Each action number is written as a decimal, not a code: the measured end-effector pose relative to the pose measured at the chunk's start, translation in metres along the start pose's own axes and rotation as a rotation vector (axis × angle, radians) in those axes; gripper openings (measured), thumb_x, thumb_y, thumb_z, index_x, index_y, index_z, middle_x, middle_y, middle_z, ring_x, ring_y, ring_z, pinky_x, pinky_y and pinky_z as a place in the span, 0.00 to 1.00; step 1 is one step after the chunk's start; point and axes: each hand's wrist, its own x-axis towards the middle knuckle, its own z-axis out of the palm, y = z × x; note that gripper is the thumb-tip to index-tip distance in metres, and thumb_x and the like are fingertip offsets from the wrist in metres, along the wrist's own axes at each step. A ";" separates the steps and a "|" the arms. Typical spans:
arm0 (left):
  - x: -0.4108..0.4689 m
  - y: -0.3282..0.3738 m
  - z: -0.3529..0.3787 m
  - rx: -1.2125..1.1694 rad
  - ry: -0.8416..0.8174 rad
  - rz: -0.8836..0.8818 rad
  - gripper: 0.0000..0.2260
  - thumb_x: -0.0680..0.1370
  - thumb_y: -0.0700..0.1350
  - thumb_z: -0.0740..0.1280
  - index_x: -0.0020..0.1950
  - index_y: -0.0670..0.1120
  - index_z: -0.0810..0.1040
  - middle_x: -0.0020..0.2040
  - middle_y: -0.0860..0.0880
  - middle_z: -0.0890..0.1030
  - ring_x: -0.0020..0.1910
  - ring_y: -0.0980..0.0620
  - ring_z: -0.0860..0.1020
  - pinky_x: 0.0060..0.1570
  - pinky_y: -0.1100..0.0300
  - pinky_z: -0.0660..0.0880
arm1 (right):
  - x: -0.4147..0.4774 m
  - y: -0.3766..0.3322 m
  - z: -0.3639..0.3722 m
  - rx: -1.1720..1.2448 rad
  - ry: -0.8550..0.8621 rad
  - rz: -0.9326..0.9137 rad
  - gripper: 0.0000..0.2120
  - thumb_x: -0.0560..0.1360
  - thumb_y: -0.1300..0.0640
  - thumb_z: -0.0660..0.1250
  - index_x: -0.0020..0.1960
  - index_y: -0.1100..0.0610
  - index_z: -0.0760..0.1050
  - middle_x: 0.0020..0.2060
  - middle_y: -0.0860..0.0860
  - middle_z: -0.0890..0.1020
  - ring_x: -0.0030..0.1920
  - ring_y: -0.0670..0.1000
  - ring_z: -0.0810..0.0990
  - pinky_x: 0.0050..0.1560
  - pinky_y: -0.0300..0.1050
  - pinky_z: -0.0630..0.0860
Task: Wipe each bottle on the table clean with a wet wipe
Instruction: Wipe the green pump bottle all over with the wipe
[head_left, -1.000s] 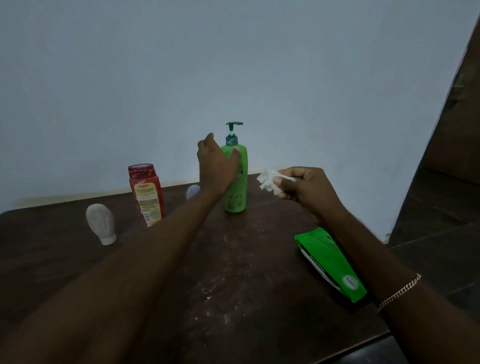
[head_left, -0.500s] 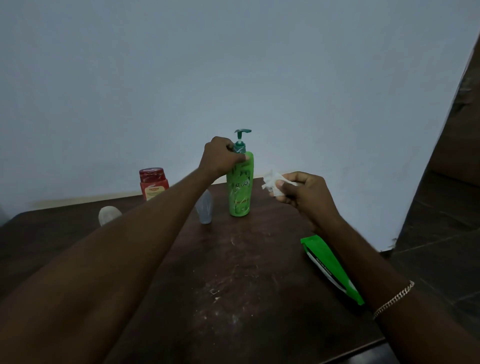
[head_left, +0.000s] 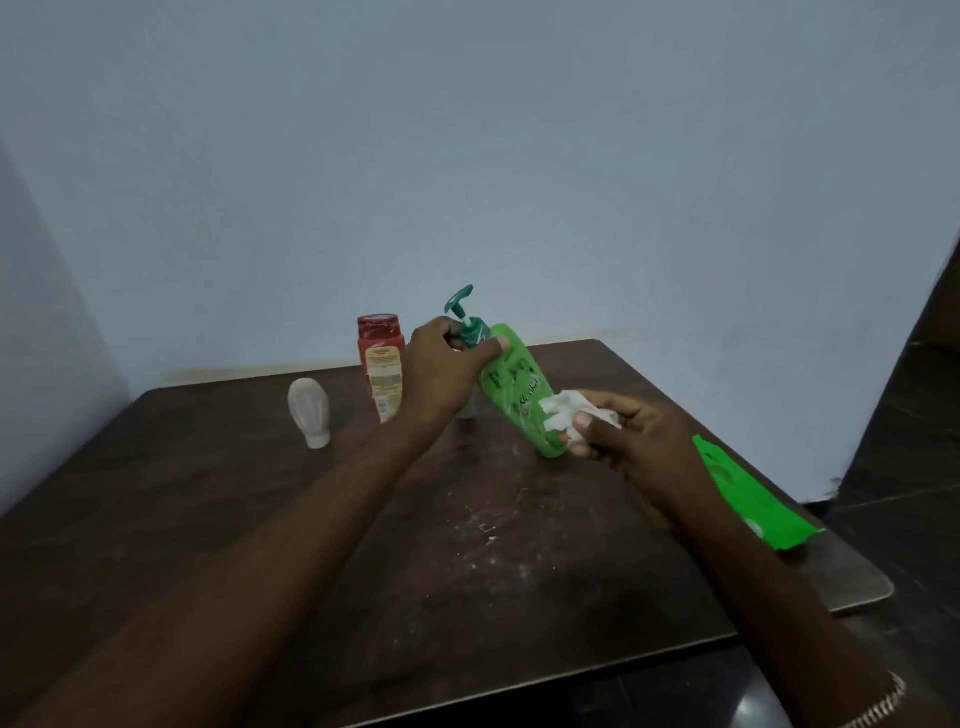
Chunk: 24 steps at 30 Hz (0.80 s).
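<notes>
My left hand (head_left: 441, 369) grips the neck of a green pump bottle (head_left: 511, 382), which is lifted off the dark table (head_left: 208, 519) and tilted with its pump toward the upper left. My right hand (head_left: 631, 436) holds a crumpled white wet wipe (head_left: 563, 409) pressed against the lower part of that bottle. A red bottle (head_left: 382, 371) with a yellow label stands upright behind my left forearm. A small white bottle (head_left: 310, 410) stands upside down on its cap to the left. A small clear bottle (head_left: 467, 410) is mostly hidden behind my left hand.
A green wet-wipe pack (head_left: 753, 499) lies flat near the table's right edge. White smears (head_left: 488, 525) mark the table's middle. A pale wall (head_left: 467, 156) rises right behind the table, and dark floor (head_left: 904, 493) shows to the right.
My left hand closed on the pump bottle's neck, lifted it and tilted it toward me. My right hand brought the wipe onto the bottle's lower body.
</notes>
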 end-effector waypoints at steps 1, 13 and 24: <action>-0.008 -0.003 -0.006 -0.027 -0.008 -0.032 0.19 0.66 0.55 0.79 0.45 0.43 0.81 0.43 0.41 0.82 0.42 0.44 0.83 0.41 0.45 0.83 | -0.006 0.003 0.003 -0.002 0.012 -0.009 0.10 0.74 0.62 0.70 0.55 0.56 0.83 0.48 0.64 0.84 0.45 0.58 0.80 0.53 0.56 0.76; -0.085 -0.022 -0.064 -0.281 -0.091 -0.282 0.20 0.71 0.48 0.78 0.57 0.42 0.78 0.46 0.46 0.87 0.44 0.50 0.87 0.44 0.52 0.84 | -0.050 0.024 0.020 -0.173 0.317 -0.114 0.12 0.71 0.67 0.73 0.53 0.58 0.84 0.45 0.51 0.87 0.47 0.50 0.86 0.50 0.44 0.81; -0.105 -0.048 -0.088 -0.172 -0.098 -0.265 0.21 0.66 0.58 0.76 0.49 0.44 0.81 0.37 0.49 0.86 0.28 0.53 0.78 0.26 0.61 0.77 | -0.056 0.042 0.025 -0.086 0.382 -0.006 0.10 0.75 0.67 0.65 0.52 0.64 0.83 0.46 0.58 0.86 0.50 0.57 0.86 0.56 0.51 0.79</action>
